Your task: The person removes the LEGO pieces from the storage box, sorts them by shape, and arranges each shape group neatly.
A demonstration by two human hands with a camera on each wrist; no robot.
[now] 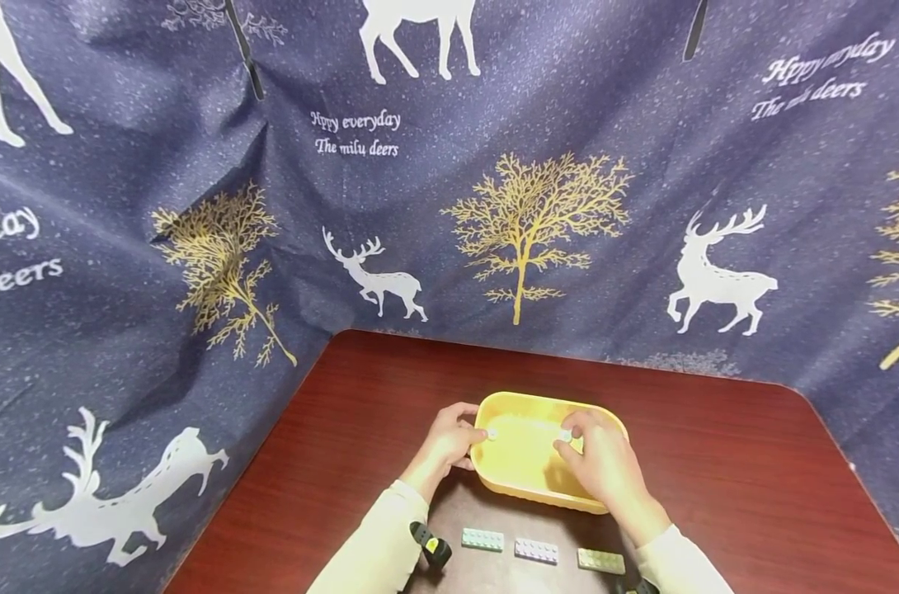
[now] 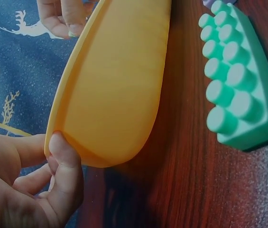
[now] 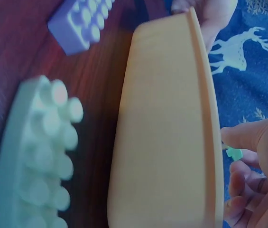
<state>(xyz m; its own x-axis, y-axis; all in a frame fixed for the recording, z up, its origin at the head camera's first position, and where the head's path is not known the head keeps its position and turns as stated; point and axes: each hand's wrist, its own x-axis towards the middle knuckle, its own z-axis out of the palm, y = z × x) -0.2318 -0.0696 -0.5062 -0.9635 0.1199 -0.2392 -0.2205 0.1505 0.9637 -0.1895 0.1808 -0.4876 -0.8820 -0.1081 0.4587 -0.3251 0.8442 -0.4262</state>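
Note:
A yellow plastic tub sits on the table, its rim toward the top in the head view. My left hand grips its left end, the thumb over the rim and the fingers outside, as the left wrist view also shows. Over the tub's right part, my right hand pinches a small green piece between thumb and fingers; most of the piece is hidden by them. Closer to me lie three studded building bricks in a row: mint green, lavender and pale yellow-green.
The reddish-brown wooden table extends around the tub. Behind it and to the left hangs a dark blue cloth printed with white deer and gold trees. A black wrist strap sits on the left sleeve.

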